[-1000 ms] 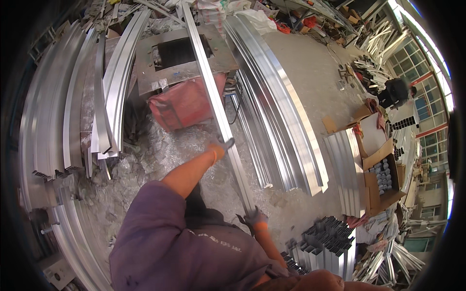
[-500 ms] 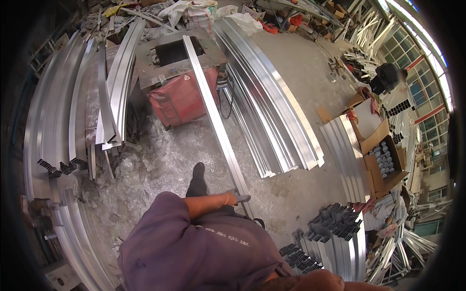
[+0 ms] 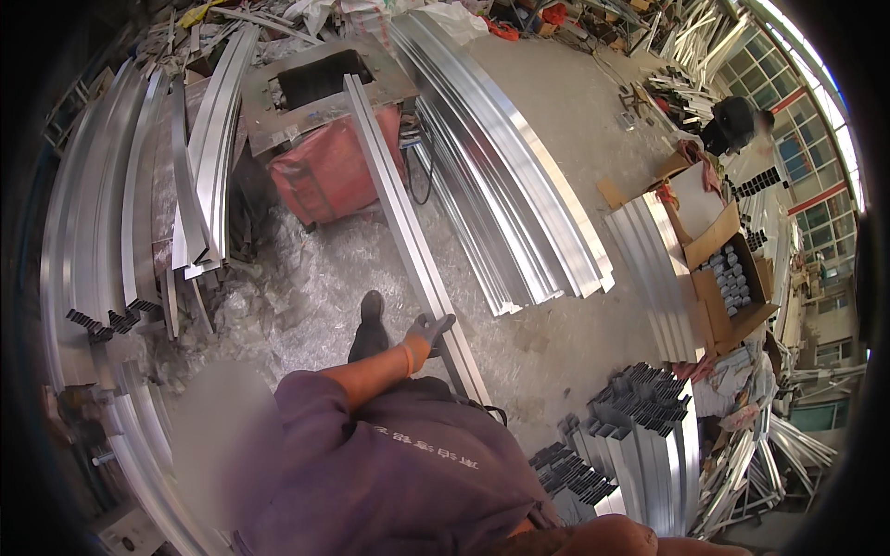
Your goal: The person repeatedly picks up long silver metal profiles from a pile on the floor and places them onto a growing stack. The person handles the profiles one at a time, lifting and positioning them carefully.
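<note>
My left hand [image 3: 428,335], in a grey glove, is closed on a long silver aluminium profile [image 3: 400,208] with a groove along it. Thumb and fingers take hold of it near its close part. Its far end rests at the dark opening of a metal-topped box-like machine [image 3: 366,54]. The near end passes in front of my purple shirt [image 3: 408,463], where part of it is hidden. Along the lower right edge some bare skin of my right arm [image 3: 607,536] shows; my right hand is out of view.
A red bag-like cover [image 3: 324,181] hangs on the machine's front. Long profiles [image 3: 519,176] lie stacked right of it, with more stacks [image 3: 102,204] at left. Crumpled clear plastic film [image 3: 269,296] covers the floor. Upright profile bundles [image 3: 644,435] and an open cardboard box [image 3: 732,296] stand right. A dark-clothed person [image 3: 732,125] is far right.
My left hand has shifted forward along the profile and now wraps it more closely. The profile shows more of its grooved side. The whole view has shifted slightly.
</note>
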Demonstrator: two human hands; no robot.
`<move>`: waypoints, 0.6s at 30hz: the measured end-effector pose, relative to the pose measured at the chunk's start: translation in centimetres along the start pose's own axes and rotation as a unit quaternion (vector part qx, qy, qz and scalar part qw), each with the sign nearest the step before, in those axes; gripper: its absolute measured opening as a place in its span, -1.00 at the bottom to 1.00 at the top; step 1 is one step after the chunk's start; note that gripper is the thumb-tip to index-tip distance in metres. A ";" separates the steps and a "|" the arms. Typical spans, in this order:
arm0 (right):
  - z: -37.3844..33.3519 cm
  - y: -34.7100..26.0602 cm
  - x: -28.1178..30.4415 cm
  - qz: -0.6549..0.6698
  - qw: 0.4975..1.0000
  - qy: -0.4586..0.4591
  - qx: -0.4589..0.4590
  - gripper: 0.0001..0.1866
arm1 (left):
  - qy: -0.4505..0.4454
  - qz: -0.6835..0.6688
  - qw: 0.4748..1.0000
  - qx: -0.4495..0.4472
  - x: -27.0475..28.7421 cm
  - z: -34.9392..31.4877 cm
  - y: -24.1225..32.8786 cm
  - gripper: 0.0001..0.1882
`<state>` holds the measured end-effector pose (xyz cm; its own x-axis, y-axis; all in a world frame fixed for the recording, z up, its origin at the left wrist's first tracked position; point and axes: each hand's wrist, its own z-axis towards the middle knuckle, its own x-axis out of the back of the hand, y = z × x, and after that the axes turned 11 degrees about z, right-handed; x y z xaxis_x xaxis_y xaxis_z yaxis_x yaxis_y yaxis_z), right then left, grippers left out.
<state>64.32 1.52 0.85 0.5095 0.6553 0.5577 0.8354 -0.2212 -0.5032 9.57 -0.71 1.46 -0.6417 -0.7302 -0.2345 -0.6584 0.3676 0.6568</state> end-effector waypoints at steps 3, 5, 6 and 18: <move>-1.1 0.8 0.5 0.022 1.000 -0.013 0.007 -0.60 | -0.004 -0.011 1.000 -0.008 0.3 -0.1 -0.2 -0.22; -2.0 1.5 1.0 0.038 0.999 -0.028 0.017 -0.62 | -0.023 0.001 1.000 -0.005 1.0 0.1 -0.6 -0.28; -2.4 1.5 1.2 0.046 0.998 -0.029 0.025 -0.63 | -0.033 0.007 0.999 -0.005 1.2 0.1 -0.5 -0.31; 1.0 3.6 6.0 0.086 0.978 0.133 0.135 -0.67 | -0.317 -0.346 0.881 0.057 1.1 -0.2 -0.5 -0.31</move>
<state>70.14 5.36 1.75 0.7033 0.4057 0.5837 0.6659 -0.0887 -0.7407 9.28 -1.75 1.00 -0.1384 -0.3471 -0.9276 -0.9904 0.0421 0.1320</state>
